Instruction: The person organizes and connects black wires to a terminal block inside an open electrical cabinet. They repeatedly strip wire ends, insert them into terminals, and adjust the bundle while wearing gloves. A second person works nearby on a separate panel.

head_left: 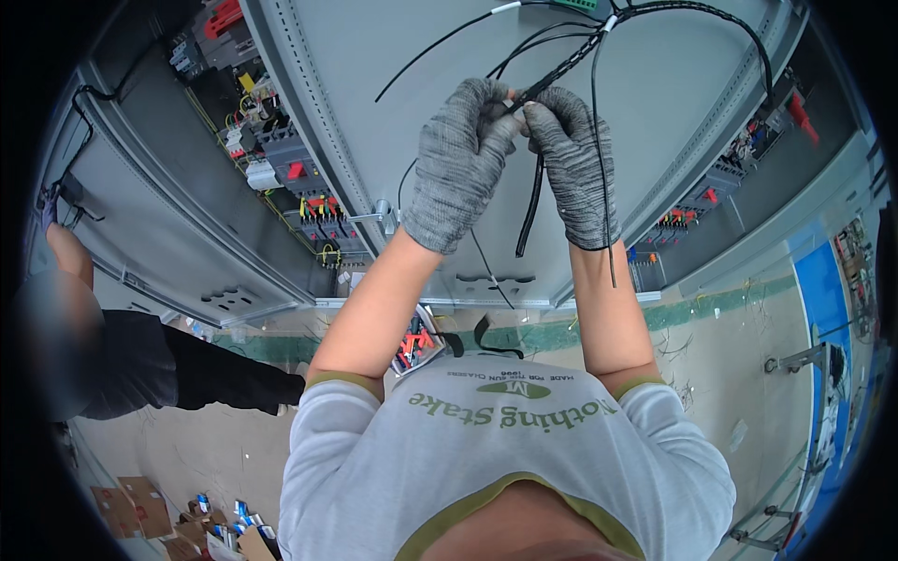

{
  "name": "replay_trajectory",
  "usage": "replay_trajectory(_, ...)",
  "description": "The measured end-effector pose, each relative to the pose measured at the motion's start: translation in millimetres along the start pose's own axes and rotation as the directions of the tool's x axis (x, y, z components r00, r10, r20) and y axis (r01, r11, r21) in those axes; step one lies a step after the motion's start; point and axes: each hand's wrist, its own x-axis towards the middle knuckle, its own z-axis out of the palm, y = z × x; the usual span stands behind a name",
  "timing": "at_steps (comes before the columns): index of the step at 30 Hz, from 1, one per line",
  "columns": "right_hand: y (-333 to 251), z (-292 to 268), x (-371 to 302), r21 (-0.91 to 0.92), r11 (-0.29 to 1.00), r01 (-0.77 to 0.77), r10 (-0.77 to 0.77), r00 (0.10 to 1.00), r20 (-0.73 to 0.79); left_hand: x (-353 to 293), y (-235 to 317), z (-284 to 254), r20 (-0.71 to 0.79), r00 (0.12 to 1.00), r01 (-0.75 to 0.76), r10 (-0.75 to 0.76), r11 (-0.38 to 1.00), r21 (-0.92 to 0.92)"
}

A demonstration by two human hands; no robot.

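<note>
Head view: we pinch a cable bundle [561,65] at the cabinet door [412,84].
Left hand [458,164] and right hand [571,164] grip its lower end; it runs up-right.

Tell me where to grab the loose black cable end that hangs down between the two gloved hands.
Grip the black cable on its straight hanging stretch, just above the free tip, coming from the side of the left hand. That stretch hangs bare and clear of the thin wires beside the right hand, while higher up both hands already pinch the bundle.
</note>
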Motion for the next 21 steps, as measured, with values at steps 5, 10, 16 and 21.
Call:
replay_trajectory(5,2,2,-20,-0.002,1.0,0.008,-0.008,1.0,-0.019,11,-11,-3,0.032,0.997,-0.08,0.077,0.99,0.112)
replay_trajectory(10,35,-1,-14,0.243,0.951,-0.189,0.158,0.978,0.139,13,2,-12,0.287,0.93,0.287,-0.23,0.942,-0.174)
replay_trajectory(16,35,15,0,0.273,0.962,0.001,-0.033,0.993,0.11,35,6,-34,0.461,0.873,0.251,-0.156,0.956,-0.153)
replay_trajectory(21,11,-2,-4,0.175,0.98,-0.097,0.075,0.989,0.127,35,15,-34,0.429,0.891,-0.425,0.15,0.612,0.668)
